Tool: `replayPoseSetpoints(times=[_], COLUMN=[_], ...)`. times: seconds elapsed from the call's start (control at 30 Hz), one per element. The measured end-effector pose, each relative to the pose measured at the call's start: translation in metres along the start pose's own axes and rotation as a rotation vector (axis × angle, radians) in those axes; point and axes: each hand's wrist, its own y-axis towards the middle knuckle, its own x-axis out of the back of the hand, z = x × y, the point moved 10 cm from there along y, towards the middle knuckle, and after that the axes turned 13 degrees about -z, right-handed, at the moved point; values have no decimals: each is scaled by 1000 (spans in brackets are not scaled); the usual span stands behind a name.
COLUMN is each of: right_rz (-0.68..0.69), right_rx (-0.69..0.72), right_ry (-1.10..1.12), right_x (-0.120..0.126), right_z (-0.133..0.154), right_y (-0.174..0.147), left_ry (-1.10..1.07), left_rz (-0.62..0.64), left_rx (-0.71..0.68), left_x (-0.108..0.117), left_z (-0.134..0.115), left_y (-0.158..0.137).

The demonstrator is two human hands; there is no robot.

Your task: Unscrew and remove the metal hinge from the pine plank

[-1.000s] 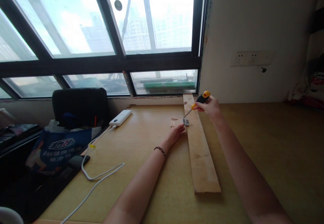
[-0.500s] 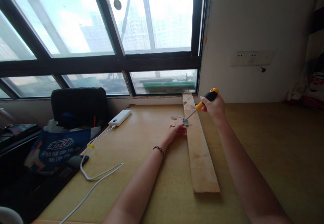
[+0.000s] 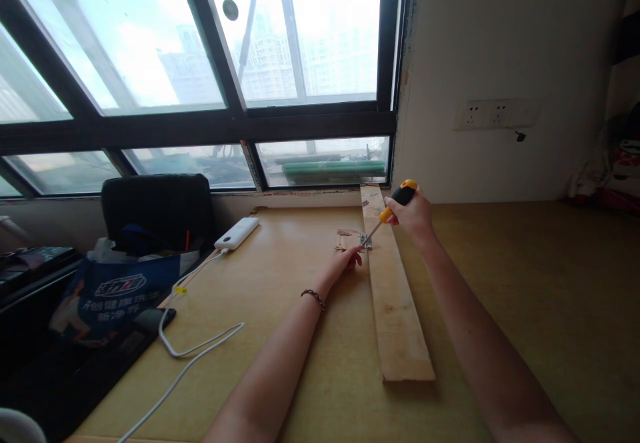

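Observation:
My right hand [image 3: 416, 215] is wrapped round the yellow and black handle of a screwdriver [image 3: 403, 193]. Its shaft slants down and left to a small metal hinge [image 3: 367, 241] at the left edge of a long wooden board [image 3: 397, 306]. My left hand [image 3: 349, 258] rests beside that edge, fingers curled in and fingertips close to the screwdriver's tip. Whatever those fingers pinch, if anything, is too small to make out. The board lies flat on the wooden tabletop [image 3: 280, 336], its far end near the window.
Left of the hands, a white power bank [image 3: 237, 233] has a white cable [image 3: 200, 356] trailing forward. A black chair [image 3: 157, 209] and a blue bag [image 3: 120, 289] stand at the left. Behind is the window; a wall socket [image 3: 497, 115] is at right.
The screwdriver and my right hand have shifted left and slightly down, its tip now near my left fingertips. My left fingers, stretched toward the board before, have curled in.

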Motion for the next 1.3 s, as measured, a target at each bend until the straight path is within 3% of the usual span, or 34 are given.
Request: replayPoseSetpoints(times=[0.27, 0.47, 0.57, 0.77, 0.87, 1.13, 1.3], right_rz=[68, 310, 370, 68, 39, 159, 345], right_rx=[-68, -247, -238, 94, 160, -154, -263], right_ry=[20, 247, 259, -100, -138, 84, 251], right_x=[-8, -22, -23, -3, -6, -17, -27], right_z=[-8, -6, -4, -1, 3, -14, -13], right_y=[2, -9, -10, 6, 3, -2, -9], left_ry=[-104, -162, -181, -216, -224, -271, -271], left_rz=[25, 35, 49, 59, 48, 96, 79], left_rx=[26, 27, 28, 18, 15, 103, 97], left_x=[-2, -2, -3, -4, -3, -9, -6], left_z=[-1, 2, 2, 2, 5, 17, 14], left_y=[-2, 0, 0, 1, 3, 9, 7])
